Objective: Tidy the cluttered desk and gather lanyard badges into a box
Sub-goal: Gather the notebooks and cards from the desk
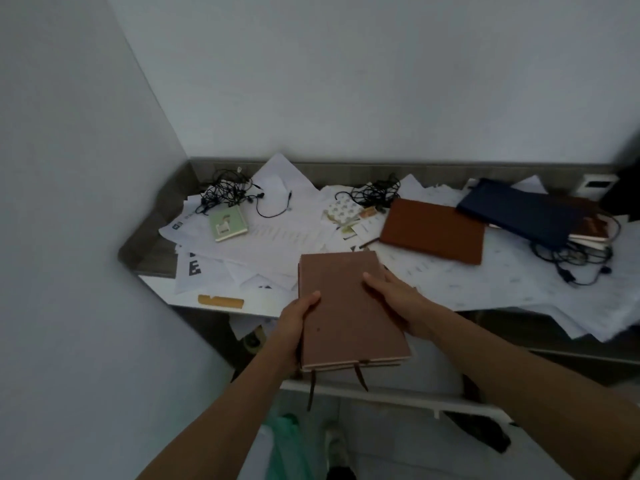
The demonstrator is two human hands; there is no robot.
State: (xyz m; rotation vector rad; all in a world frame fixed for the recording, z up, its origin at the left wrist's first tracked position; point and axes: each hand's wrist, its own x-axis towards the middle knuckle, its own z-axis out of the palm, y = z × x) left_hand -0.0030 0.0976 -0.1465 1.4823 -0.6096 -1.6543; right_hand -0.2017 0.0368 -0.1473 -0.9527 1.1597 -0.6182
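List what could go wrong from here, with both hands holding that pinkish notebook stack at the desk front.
1. The notebook stack looks like two books, gripped only at its sides by the left hand and right hand, partly past the desk front; the lower one might slip out.
2. Its ribbons dangle and could snag on the edge.
3. Loose papers overhang the front at right; a brush may drag them off.

Dusty pink notebooks (346, 306) at the front edge of the grey wood-grain worktop (152, 244). Farther back are a rust-orange notebook (433, 230), a navy pouch (519, 211), a pale green booklet (228, 223), black cables (225, 194) and white papers (284, 233).
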